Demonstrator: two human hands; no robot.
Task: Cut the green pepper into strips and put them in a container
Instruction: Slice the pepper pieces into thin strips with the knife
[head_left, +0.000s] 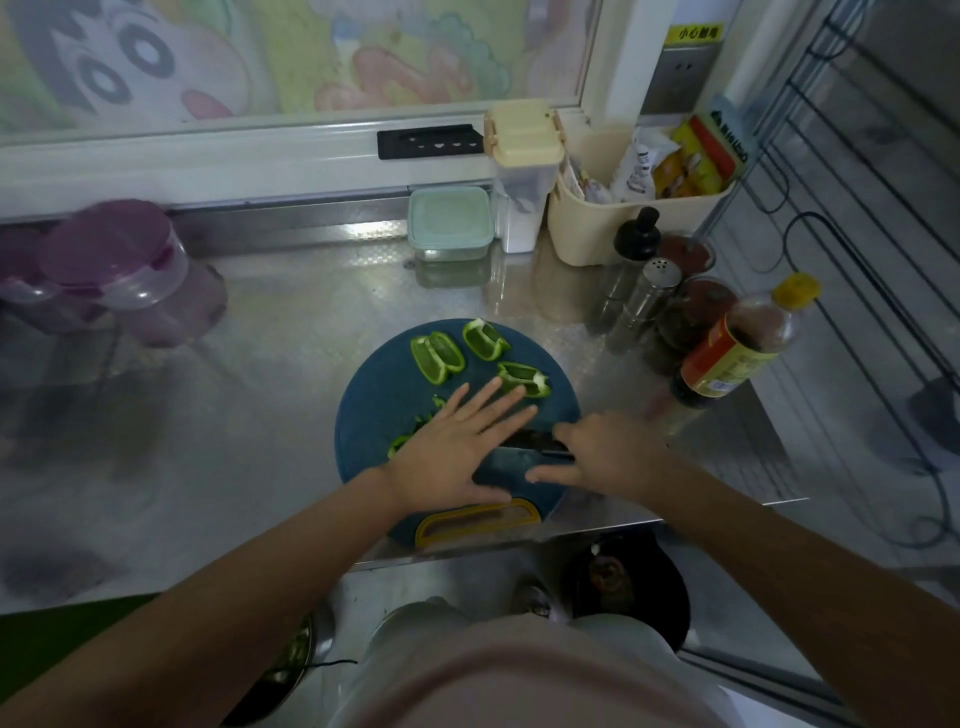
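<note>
A round blue cutting board (374, 415) lies on the steel counter. Three large green pepper pieces (437, 357) (484, 339) (523, 379) sit on its far half. Thin pepper strips (402, 441) peek out from under my left hand (457, 452), which lies flat with fingers spread over the strips and the blade end of a black knife (535, 448). My right hand (608, 457) holds the knife's handle at the board's right side, forefinger and thumb stretched along it. A lidded pale green container (450, 222) stands at the back of the counter.
Purple-lidded clear tubs (114, 265) stand at the left. Right of the board are a sauce bottle (737, 348), shakers (647, 301) and jars. A cream caddy (623, 218) and a cream-lidded box (522, 171) sit at the back right. The counter edge runs just below the board.
</note>
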